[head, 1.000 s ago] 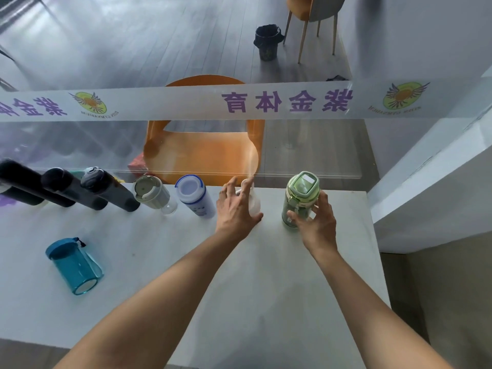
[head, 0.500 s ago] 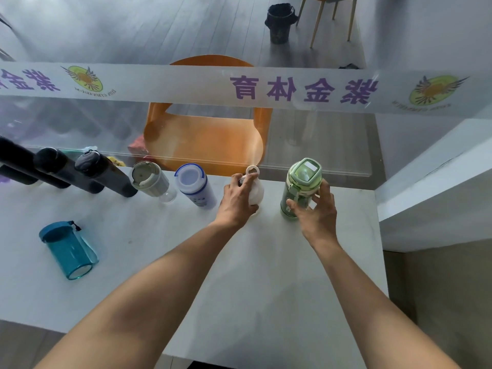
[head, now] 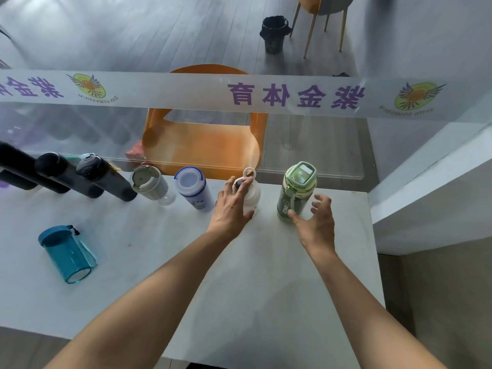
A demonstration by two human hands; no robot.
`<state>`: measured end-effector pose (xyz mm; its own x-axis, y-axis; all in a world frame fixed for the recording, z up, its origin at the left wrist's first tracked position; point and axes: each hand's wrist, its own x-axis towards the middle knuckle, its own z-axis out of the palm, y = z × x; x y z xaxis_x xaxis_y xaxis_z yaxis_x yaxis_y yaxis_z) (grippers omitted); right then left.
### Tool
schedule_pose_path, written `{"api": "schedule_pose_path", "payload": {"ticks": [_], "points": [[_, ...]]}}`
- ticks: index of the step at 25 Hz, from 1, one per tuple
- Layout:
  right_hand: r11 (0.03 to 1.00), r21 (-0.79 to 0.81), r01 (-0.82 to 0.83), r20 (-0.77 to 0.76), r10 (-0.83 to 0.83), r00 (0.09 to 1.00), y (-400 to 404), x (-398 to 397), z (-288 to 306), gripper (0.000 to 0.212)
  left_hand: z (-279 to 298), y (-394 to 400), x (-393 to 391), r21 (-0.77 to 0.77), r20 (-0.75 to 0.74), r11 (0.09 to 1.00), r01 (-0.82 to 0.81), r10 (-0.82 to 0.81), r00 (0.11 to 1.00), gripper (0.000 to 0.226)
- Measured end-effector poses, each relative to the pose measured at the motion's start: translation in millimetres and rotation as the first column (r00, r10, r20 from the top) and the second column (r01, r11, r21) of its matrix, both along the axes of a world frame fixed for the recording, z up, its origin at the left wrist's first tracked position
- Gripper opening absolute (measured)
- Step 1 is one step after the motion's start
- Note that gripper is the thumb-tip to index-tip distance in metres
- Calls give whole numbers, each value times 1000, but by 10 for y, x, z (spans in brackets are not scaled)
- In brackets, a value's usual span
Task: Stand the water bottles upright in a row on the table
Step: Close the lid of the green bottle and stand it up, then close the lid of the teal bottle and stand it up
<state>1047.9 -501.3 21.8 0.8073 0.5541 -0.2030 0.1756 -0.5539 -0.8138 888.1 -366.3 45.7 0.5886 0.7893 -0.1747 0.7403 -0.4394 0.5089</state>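
A row of bottles stands along the far edge of the white table (head: 266, 288). At its right end the green bottle (head: 296, 193) stands upright; my right hand (head: 316, 222) is just in front of it, fingers spread and off it. My left hand (head: 231, 206) wraps the small white bottle (head: 254, 195), which stands upright with its loop cap showing above my fingers. Left of it stand a blue-rimmed white bottle (head: 194, 187), a grey-lidded clear bottle (head: 150, 182) and three black bottles (head: 103, 179). A teal bottle (head: 68, 253) lies on its side at the near left.
A glass partition with a lettered banner (head: 292, 95) rises right behind the row. An orange chair (head: 202, 139) stands beyond the glass. A white ledge (head: 431, 198) borders the table's right side. The table's near edge runs under my forearms.
My right hand has let go of the green bottle and opened, drawing back slightly. My left hand stays on the white bottle, now set down upright.
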Motion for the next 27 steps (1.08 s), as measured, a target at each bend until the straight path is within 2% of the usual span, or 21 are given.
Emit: {"api": "schedule_pose_path", "payload": {"ticks": [2, 4, 8, 13, 19, 22, 27], "points": [[998, -69, 14, -10, -14, 1000, -116, -160, -64, 54, 87, -156, -179, 67, -4, 998, 5, -4, 1000, 69], [994, -103, -48, -14, 46, 999, -191, -386, -125, 37, 130, -301, -408, 150, -10, 989, 13, -12, 1000, 52], [958, -86, -273, -7, 273, 962, -21, -894, -72, 29, 182, -443, -969, 242, -5, 968, -73, 76, 997, 31], [839, -56, -542, 87, 545, 834, 471, -1698, 95, 36, 176, -372, -1788, 255, -27, 935, -245, 260, 965, 26], [687, -76, -723, 144, 725, 674, 1085, -2839, 172, 38, 124, -30, -2920, 247, -31, 877, -412, 432, 901, 27], [652, -101, -751, 131, 757, 640, 1424, -3462, 182, 38, 80, 254, -3560, 260, -61, 865, -429, 458, 887, 27], [636, -168, -753, 48, 768, 639, 1946, -4384, 120, 40, -109, 814, -4494, 217, -134, 882, -418, 451, 882, 32]]}}
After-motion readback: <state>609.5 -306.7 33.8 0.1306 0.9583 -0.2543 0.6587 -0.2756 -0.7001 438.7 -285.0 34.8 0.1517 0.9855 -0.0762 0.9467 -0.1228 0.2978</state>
